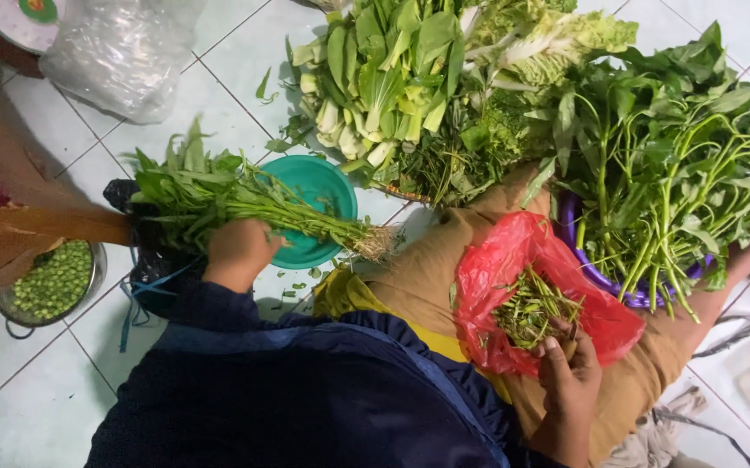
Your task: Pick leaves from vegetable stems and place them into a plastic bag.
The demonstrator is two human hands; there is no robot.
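Left hand: the left hand was closed around a bunch of long-stemmed green water spinach.
Bunch axis: it lay nearly level, leaves pointing left, pale roots right, across the round teal plastic bowl.
Right hand: the right hand had its fingers curled on cut green stem scraps.
Package: a crumpled red plastic bag held the scraps, right of the bowl.
Far package: a clear plastic bag lay up-left of the bowl.

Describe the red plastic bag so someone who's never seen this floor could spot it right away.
Start at the white tiled floor heaped with leafy greens. On the person's tan-clad lap lies the red plastic bag, open, with the right hand at its mouth. It is the only red thing, holding green trimmings.
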